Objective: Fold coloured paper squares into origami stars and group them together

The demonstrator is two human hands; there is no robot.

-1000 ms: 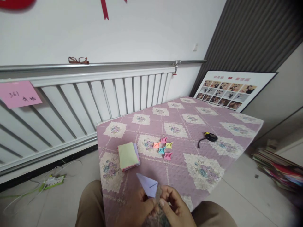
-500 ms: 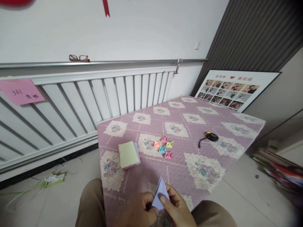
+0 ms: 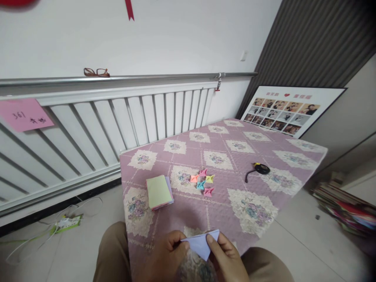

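Observation:
A folded piece of lavender paper is held between my two hands over the near edge of the table. My left hand pinches its left corner between thumb and fingers. On the opposite side, my right hand grips it, thumb lying on the front face and fingers behind. The paper's long edge is uppermost and a point hangs down. Beyond my hands sit several small folded paper figures, among them a blue one, a yellow one and a pink one. A stack of coloured paper sheets lies to their left.
A black tape measure with a strap rests on the right of the cloth-covered table. A white radiator runs along the left wall, with glasses on its pipe. A photo board leans behind the table.
The lavender paper has turned from point up to long edge up. My hands have moved apart onto its two ends.

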